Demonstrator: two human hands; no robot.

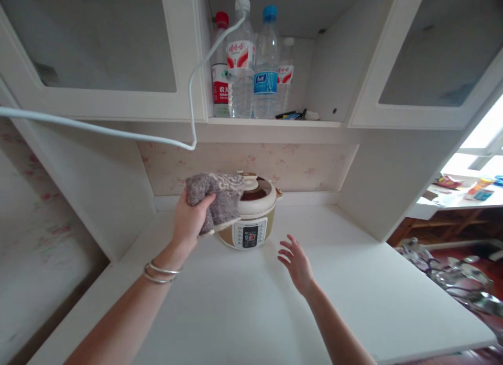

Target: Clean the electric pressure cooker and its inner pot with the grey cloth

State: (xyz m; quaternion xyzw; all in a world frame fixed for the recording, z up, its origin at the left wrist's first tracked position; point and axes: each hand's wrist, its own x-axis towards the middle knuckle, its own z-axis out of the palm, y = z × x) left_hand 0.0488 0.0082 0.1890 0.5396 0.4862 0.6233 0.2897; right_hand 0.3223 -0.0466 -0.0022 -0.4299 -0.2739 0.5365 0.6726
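My left hand (191,213) grips a folded grey-brown patterned cloth (220,197), thumb on the near side. The cloth hangs in front of the left part of a white and gold electric pressure cooker (257,210), hiding some of its lid and side. I cannot tell whether cloth and cooker touch. The cooker stands upright on the white countertop (236,302), its control panel facing me. To the right of the cooker, my right hand (296,263) is above the counter with fingers apart, holding nothing.
A white cable (98,130) hangs across the upper left. Several plastic bottles (241,82) and small items (293,115) fill the open shelf above. Glass-fronted cabinet doors (188,51) flank it. At far right, packets lie on a sill (451,197) and metal objects (459,276) sit below.
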